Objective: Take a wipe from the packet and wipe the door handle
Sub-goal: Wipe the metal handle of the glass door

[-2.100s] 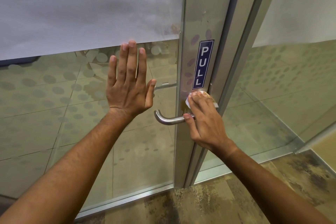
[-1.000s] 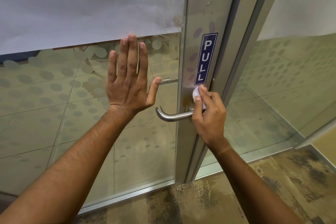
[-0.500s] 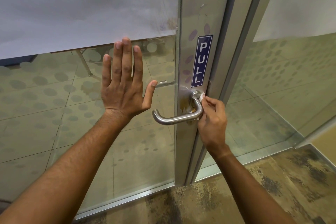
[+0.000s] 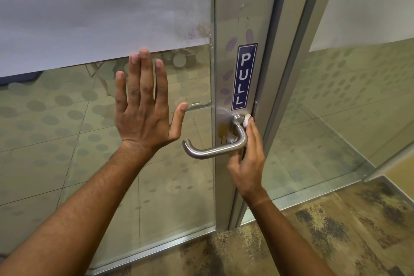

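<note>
A steel lever door handle (image 4: 210, 151) sticks out from the metal door stile (image 4: 233, 29), its free end pointing left. My right hand (image 4: 248, 161) is behind the handle's bend and pinches a small white wipe (image 4: 247, 119) against the right side of the handle's neck, by the round base. Only a corner of the wipe shows above my fingertips. My left hand (image 4: 145, 105) lies flat and spread on the glass door pane (image 4: 67, 141), left of the handle. The wipe packet is out of sight.
A blue PULL sign (image 4: 243, 77) is stuck on the stile just above the handle. A brownish stain (image 4: 223, 133) marks the stile beside the handle base. Frosted film covers the upper glass. A second glass panel (image 4: 336, 107) stands to the right; mottled carpet (image 4: 313, 231) lies below.
My right hand has moved with the wipe from the top of the handle base round to its right side, behind the bend. My left hand has stayed flat on the glass.
</note>
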The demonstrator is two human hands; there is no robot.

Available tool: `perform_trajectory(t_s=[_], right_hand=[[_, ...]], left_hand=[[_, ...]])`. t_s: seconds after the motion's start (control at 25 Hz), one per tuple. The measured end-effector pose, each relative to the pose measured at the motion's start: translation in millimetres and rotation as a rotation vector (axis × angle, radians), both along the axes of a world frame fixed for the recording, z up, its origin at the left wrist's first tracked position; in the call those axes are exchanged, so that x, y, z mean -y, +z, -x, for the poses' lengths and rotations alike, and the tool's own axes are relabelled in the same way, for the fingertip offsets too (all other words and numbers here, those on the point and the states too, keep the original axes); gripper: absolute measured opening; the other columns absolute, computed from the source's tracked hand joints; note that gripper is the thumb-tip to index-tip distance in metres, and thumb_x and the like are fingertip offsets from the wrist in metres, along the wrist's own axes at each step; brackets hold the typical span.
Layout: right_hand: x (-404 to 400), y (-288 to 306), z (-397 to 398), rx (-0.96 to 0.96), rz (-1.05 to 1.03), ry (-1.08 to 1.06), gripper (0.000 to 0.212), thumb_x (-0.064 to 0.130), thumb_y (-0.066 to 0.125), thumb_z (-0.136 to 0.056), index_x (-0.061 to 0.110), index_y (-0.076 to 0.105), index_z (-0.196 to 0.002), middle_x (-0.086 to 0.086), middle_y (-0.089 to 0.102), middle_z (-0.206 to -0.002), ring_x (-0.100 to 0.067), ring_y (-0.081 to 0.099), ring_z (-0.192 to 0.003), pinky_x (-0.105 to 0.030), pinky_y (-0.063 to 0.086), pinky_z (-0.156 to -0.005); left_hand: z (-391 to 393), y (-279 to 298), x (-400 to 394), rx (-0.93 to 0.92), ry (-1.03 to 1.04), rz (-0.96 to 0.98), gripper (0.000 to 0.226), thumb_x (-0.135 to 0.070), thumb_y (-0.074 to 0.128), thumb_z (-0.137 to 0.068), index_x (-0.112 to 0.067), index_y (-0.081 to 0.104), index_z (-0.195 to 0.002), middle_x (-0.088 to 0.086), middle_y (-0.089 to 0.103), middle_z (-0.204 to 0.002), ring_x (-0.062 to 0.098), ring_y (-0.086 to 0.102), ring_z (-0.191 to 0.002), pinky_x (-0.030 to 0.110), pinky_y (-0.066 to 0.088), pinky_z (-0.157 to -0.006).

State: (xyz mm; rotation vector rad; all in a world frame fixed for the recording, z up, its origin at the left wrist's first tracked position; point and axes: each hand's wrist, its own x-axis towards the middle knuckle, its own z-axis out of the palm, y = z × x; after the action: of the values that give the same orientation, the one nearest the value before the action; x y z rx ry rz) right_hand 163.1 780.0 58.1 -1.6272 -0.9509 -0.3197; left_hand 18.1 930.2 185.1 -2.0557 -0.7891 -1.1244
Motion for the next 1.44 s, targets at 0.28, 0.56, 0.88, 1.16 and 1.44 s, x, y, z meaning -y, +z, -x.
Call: perform_trajectory(t_s=[0.28,0.56,0.88,1.16,1.44], right_hand=[[1,-2,-5,-0.013,0.000,0.024,0.073,-0.015,0.049,-0.076,-0.002,0.034,-0.146,-0.010,0.035,-0.149,-0.021,0.034,-0.141,-0.036,0.032,-0.116],[5,-25,6,-0.068,0.139,-0.035,0.064,-0.015,0.051,-0.079,0.011,0.054,-0.138,-0.012,0.040,-0.136,-0.010,0.041,-0.123,-0.022,0.045,-0.103],[-11,-11,3,-0.013,0.053,-0.178,0.042,-0.008,0.063,-0.082,-0.002,0.061,-0.124,-0.015,0.054,-0.117,-0.011,0.046,-0.110,-0.030,0.048,-0.097],[-5,-17,15,-0.090,0.141,-0.172,0.043,-0.006,0.058,-0.085,0.002,0.061,-0.127,-0.013,0.051,-0.125,-0.006,0.040,-0.112,-0.021,0.042,-0.102],[2,-29,9,-0.082,0.188,-0.169,0.050,-0.013,0.058,-0.083,0.006,0.061,-0.129,-0.004,0.050,-0.108,-0.002,0.042,-0.096,-0.017,0.046,-0.083]], left_hand=[[0,-1,-1,-0.006,-0.016,-0.020,0.093,-0.055,0.041,-0.095,-0.004,-0.007,-0.156,0.021,0.003,-0.158,0.021,-0.022,-0.150,0.040,-0.010,-0.123],[0,-1,1,-0.014,-0.038,-0.023,0.092,-0.055,0.042,-0.096,-0.005,-0.006,-0.157,0.013,-0.018,-0.164,0.022,-0.021,-0.151,0.041,-0.010,-0.123],[-1,0,-1,-0.002,-0.045,-0.029,0.091,-0.055,0.039,-0.096,-0.003,-0.007,-0.155,0.023,0.010,-0.155,0.021,-0.022,-0.150,0.040,-0.010,-0.123],[-1,1,2,0.004,-0.033,-0.007,0.085,-0.055,0.039,-0.096,0.003,0.014,-0.153,0.023,0.010,-0.154,0.019,-0.023,-0.150,0.039,-0.012,-0.123],[0,1,2,0.003,-0.017,-0.003,0.083,-0.056,0.036,-0.097,0.002,0.016,-0.152,0.022,0.010,-0.154,0.019,-0.024,-0.150,0.039,-0.011,-0.123]])
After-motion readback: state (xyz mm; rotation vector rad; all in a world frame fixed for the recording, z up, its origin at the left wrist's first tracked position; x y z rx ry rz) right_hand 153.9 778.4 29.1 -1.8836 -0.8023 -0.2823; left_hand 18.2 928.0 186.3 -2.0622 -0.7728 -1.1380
